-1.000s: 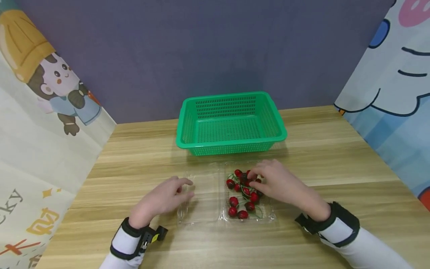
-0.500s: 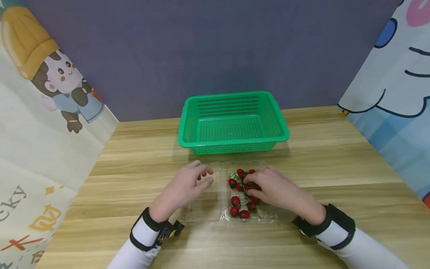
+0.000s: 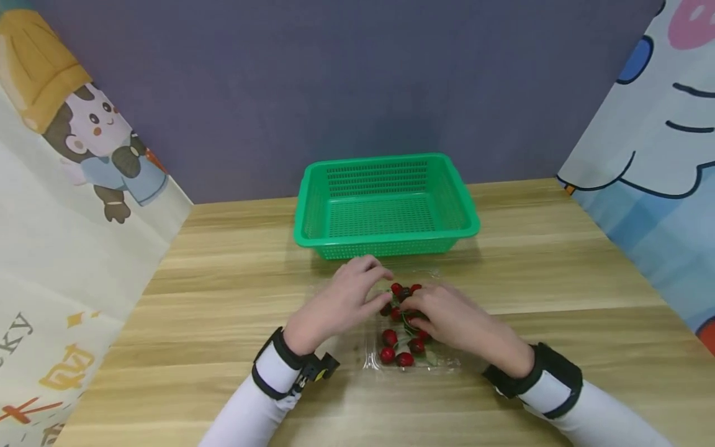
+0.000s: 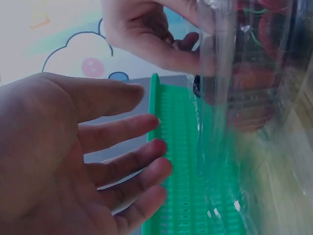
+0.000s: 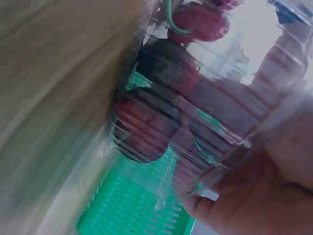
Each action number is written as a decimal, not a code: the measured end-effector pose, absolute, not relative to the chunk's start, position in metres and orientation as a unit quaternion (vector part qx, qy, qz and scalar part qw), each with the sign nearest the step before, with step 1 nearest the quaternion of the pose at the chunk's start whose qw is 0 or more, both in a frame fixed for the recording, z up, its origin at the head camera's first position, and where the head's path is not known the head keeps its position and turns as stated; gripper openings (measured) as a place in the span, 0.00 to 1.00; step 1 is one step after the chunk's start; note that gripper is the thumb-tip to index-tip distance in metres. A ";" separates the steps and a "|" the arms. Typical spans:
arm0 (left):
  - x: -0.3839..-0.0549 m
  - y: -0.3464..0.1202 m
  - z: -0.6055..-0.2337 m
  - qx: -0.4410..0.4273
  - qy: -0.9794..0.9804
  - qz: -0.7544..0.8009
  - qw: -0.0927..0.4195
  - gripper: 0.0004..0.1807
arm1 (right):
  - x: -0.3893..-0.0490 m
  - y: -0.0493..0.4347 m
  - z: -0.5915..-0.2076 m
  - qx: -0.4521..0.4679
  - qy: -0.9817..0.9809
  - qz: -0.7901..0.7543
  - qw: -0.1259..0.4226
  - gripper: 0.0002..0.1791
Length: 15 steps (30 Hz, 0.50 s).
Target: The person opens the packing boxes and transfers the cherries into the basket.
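Red cherries (image 3: pixel 404 359) with green stems lie in a clear plastic clamshell box (image 3: pixel 371 355) on the table; one cherry (image 5: pixel 146 122) shows large through the box wall in the right wrist view. My right hand (image 3: pixel 455 318) reaches into the box from the right, fingers bent down among the cherries. I cannot tell whether its fingertips pinch one. My left hand (image 3: pixel 341 301) hovers over the box's left half, fingertips near the upper left cherries. Its fingers (image 4: pixel 132 188) are spread and hold nothing in the left wrist view. It hides most of the box's lid half.
A green perforated basket (image 3: pixel 385 239) stands right behind the box. Beyond the table (image 3: pixel 234 273) rises a dark purple wall (image 3: pixel 251 105). Printed cartoon sheets flank both sides.
My left hand has moved right across the lid half toward the cherries. My right hand has shifted slightly left and down into the cherries.
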<state>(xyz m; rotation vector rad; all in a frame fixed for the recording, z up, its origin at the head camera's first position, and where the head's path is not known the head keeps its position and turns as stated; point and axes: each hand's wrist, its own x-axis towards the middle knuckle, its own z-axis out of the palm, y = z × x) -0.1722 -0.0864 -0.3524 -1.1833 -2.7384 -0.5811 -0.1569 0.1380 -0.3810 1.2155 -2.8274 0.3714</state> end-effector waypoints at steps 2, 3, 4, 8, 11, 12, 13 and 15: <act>-0.173 -0.083 -0.352 -0.397 -0.897 -0.190 0.040 0.16 | -0.157 0.138 -0.382 0.399 -0.908 0.127 0.027 0.11; -0.173 -0.082 -0.353 -0.401 -0.896 -0.187 0.036 0.16 | -0.157 0.138 -0.382 0.401 -0.907 0.131 0.027 0.11; -0.174 -0.081 -0.354 -0.406 -0.894 -0.185 0.031 0.17 | -0.157 0.138 -0.382 0.401 -0.906 0.134 0.027 0.11; -0.176 -0.078 -0.360 -0.422 -0.889 -0.177 0.012 0.18 | -0.158 0.140 -0.383 0.402 -0.903 0.148 0.020 0.11; -0.177 -0.077 -0.361 -0.426 -0.890 -0.165 -0.002 0.20 | -0.157 0.140 -0.383 0.403 -0.901 0.160 0.013 0.11; -0.177 -0.077 -0.361 -0.426 -0.890 -0.162 -0.008 0.21 | -0.157 0.140 -0.383 0.403 -0.900 0.165 0.009 0.10; -0.177 -0.077 -0.361 -0.426 -0.890 -0.159 -0.013 0.21 | -0.157 0.140 -0.383 0.403 -0.900 0.169 0.006 0.09; -0.177 -0.077 -0.361 -0.427 -0.891 -0.155 -0.022 0.22 | -0.157 0.140 -0.383 0.402 -0.899 0.173 -0.001 0.08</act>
